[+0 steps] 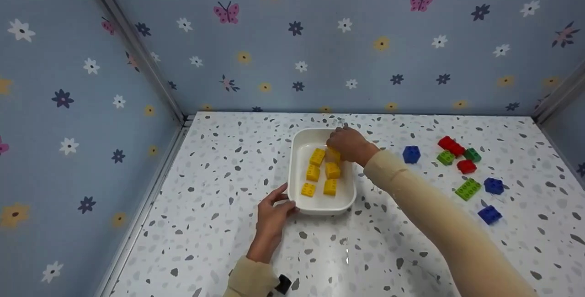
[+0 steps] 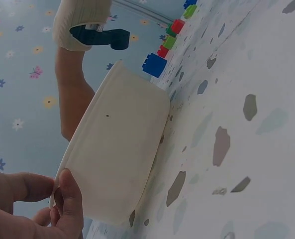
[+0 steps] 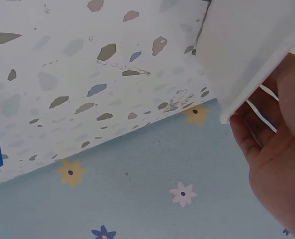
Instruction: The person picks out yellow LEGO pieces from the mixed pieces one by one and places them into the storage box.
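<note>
A white rectangular tray (image 1: 298, 205) stands on the speckled table and holds several yellow toy bricks (image 1: 312, 172) in two rough rows. My left hand (image 1: 270, 217) pinches the tray's rim at its near left corner; thumb and fingers (image 2: 70, 196) show there in the left wrist view. Over the tray's far right corner, my right hand (image 1: 349, 145) reaches in with curled fingers on the farthest yellow brick of the right row, partly covering it. Its fingertips are hidden from above. From the right wrist view, the right hand (image 3: 276, 132) bends over the tray's rim (image 3: 259, 82).
Right of the tray sits a blue brick (image 1: 411, 154). Farther right lie red bricks (image 1: 451, 146), a dark green brick (image 1: 472, 154), light green bricks (image 1: 468, 189) and two more blue bricks (image 1: 493, 186). Flowered panels (image 1: 320, 50) wall the back and sides.
</note>
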`<state>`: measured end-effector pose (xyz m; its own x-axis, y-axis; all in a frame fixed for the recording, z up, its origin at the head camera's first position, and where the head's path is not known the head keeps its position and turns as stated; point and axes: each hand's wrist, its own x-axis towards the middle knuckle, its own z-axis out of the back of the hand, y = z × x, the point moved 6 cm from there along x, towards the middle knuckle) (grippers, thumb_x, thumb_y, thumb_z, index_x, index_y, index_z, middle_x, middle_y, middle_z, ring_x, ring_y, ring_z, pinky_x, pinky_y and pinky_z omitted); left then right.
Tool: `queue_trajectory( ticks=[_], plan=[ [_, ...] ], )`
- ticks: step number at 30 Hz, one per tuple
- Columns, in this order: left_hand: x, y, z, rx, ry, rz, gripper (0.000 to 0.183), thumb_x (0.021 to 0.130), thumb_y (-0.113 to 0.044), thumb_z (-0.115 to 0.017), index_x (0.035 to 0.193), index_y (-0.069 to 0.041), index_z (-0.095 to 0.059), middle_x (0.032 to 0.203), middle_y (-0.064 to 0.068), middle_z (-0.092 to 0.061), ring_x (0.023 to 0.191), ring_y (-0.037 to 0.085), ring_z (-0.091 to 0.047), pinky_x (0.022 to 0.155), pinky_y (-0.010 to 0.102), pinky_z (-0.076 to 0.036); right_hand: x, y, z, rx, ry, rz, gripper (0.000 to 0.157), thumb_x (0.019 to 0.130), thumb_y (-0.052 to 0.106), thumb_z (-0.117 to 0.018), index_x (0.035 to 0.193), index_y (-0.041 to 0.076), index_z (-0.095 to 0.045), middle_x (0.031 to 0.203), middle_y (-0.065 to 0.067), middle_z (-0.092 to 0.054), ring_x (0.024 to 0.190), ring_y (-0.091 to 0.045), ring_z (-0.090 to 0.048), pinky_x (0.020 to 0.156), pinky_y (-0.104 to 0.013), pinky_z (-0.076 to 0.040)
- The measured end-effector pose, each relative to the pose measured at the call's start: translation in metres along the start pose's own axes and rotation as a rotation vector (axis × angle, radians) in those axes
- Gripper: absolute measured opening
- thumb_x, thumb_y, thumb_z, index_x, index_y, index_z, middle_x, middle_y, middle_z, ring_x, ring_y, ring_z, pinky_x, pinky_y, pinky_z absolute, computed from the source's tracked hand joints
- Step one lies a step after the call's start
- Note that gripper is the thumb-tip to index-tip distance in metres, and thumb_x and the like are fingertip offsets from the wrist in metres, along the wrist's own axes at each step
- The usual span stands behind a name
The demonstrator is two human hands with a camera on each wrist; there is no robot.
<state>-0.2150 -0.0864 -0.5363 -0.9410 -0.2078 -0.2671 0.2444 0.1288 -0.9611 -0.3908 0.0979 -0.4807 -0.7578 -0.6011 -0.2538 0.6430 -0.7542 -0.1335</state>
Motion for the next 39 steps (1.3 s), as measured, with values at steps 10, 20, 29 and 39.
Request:
queue_trajectory(
  ticks=[10,20,29,39],
  plan=[
    [-0.001,0.001,0.0,0.039,0.006,0.023,0.058,0.092,0.003,-0.068,0.149,-0.002,-0.059,0.122,0.02,-0.057,0.087,0.018,-0.067,0.083,0.027,-0.063,0.004,0.002,-0.008,-0.016,0.035,-0.022,0.041,0.092,0.007,-0.082,0.131,0.009,-0.073,0.124,-0.012,-0.072,0.115,-0.031,-0.064,0.12,-0.049,-0.044],
    [-0.002,0.002,0.0,0.023,0.007,0.031,0.058,0.092,0.004,-0.067,0.149,-0.002,-0.059,0.123,0.02,-0.057,0.089,0.02,-0.067,0.084,0.028,-0.063,0.004,0.008,-0.008,-0.02,0.052,-0.029,0.044,0.091,0.005,-0.082,0.134,0.007,-0.07,0.128,-0.013,-0.072,0.125,-0.032,-0.063,0.126,-0.053,-0.034],
    [-0.001,0.003,0.0,0.006,0.016,0.006,0.057,0.091,0.006,-0.066,0.148,0.001,-0.059,0.121,0.023,-0.058,0.083,0.018,-0.068,0.081,0.027,-0.063,0.001,0.011,-0.009,-0.075,0.036,-0.014,0.038,0.093,0.005,-0.08,0.13,0.005,-0.07,0.121,-0.013,-0.073,0.111,-0.031,-0.066,0.115,-0.045,-0.05],
    [0.001,0.002,0.0,0.015,0.013,0.001,0.059,0.09,0.005,-0.067,0.148,0.0,-0.059,0.122,0.023,-0.057,0.087,0.019,-0.066,0.082,0.027,-0.063,0.0,0.006,0.002,-0.007,-0.028,-0.024,0.039,0.095,0.008,-0.079,0.134,0.007,-0.071,0.126,-0.013,-0.072,0.114,-0.032,-0.065,0.115,-0.047,-0.05]
  ],
)
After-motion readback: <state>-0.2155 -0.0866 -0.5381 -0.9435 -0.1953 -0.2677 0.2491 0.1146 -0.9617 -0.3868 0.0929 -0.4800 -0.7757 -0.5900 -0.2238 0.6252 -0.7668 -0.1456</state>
